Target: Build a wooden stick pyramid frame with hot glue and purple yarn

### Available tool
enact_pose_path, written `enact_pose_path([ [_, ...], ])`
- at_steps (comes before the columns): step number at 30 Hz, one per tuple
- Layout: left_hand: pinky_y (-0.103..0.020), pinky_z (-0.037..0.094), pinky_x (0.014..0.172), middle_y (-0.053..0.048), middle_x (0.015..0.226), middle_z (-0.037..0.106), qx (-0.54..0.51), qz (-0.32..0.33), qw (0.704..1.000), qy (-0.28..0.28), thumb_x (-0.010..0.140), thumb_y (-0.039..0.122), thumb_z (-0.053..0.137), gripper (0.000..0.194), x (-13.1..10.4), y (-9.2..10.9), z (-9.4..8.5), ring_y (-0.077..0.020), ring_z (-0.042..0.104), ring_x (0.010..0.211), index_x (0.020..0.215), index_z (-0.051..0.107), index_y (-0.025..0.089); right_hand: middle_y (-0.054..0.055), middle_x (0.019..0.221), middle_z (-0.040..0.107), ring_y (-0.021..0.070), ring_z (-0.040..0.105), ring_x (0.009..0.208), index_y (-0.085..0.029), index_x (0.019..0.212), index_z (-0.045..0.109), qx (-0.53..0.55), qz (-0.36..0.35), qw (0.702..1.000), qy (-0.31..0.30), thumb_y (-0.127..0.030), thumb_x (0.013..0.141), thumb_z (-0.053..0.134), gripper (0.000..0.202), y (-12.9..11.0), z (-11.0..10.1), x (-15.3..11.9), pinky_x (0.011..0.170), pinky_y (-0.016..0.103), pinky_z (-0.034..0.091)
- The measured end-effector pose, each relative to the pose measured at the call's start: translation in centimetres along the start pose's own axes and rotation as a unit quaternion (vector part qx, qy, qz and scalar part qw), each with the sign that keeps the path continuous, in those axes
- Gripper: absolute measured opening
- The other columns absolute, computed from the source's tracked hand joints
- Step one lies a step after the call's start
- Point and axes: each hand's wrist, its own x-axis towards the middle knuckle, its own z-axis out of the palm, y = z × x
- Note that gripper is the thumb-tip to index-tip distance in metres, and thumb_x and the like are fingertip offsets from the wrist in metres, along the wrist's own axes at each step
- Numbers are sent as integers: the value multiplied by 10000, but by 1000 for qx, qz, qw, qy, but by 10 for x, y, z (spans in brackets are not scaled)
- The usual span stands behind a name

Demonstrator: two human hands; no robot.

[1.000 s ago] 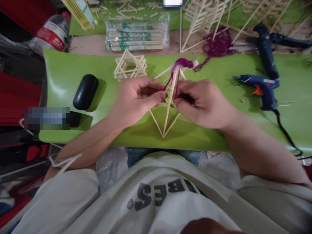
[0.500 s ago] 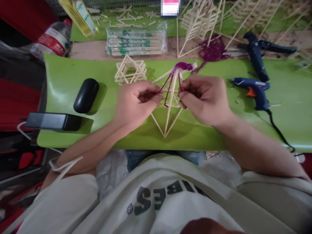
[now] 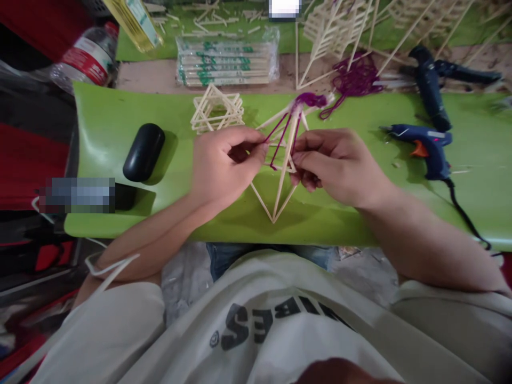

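The green surface point(image 3: 100, 128) was the largest thing, and it extended in front of the person from side to side. Behind it, toward the right, there was a big stick lattice point(image 3: 340, 32). The pale stick frame point(image 3: 279, 194) was at the middle of the surface, near its front edge, between the two hands; its sticks met in a point toward the person, and a purple wrapping point(image 3: 310, 100) covered its raised top. At the rear, a plastic pack of sticks point(image 3: 228, 64) was lying flat. The left hand point(image 3: 228, 165) was on one side of the frame and the right hand point(image 3: 340, 168) on the other. A blue glue gun point(image 3: 420, 134) was lying to the right, with a darker tool point(image 3: 432, 88) just behind it. A tangle of purple yarn point(image 3: 354, 74) rested near the lattice. A small star-like stick piece point(image 3: 200, 109) was behind the left hand, and a black rounded case point(image 3: 144, 152) was farther left. The thinnest things were the purple strands point(image 3: 277, 128), which descended from the frame's top. The left grip was pinching one strand, and the right grip was closed around another.
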Motion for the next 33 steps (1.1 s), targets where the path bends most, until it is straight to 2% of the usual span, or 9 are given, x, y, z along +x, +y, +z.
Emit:
enact_pose_path([
  [4, -312, 645, 645, -16, 961, 872, 13, 10, 1000, 10, 1006, 373, 864, 113, -2, -1, 2, -160, 765, 749, 1021, 904, 269, -10, 644, 735, 83, 536, 449, -215, 775, 725, -40, -18, 998, 45, -279, 1043, 792, 283, 0, 4, -5, 402, 244, 388],
  [8, -289, 638, 634, -20, 983, 882, -1, 12, 1000, 26, 993, 341, 858, 104, -3, -2, 6, -153, 768, 745, 1045, 908, 266, 1, 644, 734, 81, 491, 455, -206, 753, 725, -77, -27, 994, 73, -358, 1039, 821, 338, 3, 5, -5, 408, 260, 351],
  [14, -270, 639, 629, -51, 969, 886, -43, -8, 999, 3, 1024, 369, 828, 168, -4, -5, 9, -144, 775, 700, 1072, 909, 230, -1, 631, 714, 87, 455, 465, -194, 813, 771, -84, -30, 990, 111, -307, 1034, 778, 248, 10, 3, -2, 424, 279, 303],
  [21, -255, 617, 586, -65, 911, 879, -44, -15, 999, -26, 1000, 462, 870, 251, -2, -7, 11, -148, 766, 662, 1043, 904, 217, -1, 651, 692, 102, 477, 521, -194, 792, 753, -145, -59, 978, 138, -290, 1036, 745, 262, 11, 6, -1, 509, 309, 334],
  [27, -239, 643, 622, -70, 996, 897, -56, -12, 998, -25, 1026, 333, 813, 178, -2, -10, 11, -137, 794, 705, 1095, 904, 196, -5, 633, 643, 111, 475, 567, -192, 705, 689, -203, -89, 964, 148, -212, 1019, 692, 314, 8, 7, -1, 558, 326, 341],
  [33, -251, 664, 669, -69, 1011, 899, -51, -27, 998, -24, 1019, 306, 816, 184, -3, -11, 12, -146, 814, 753, 1131, 908, 193, -14, 630, 603, 115, 470, 589, -198, 690, 657, -238, -100, 954, 152, -218, 1027, 673, 338, 9, 8, 0, 583, 336, 363],
])
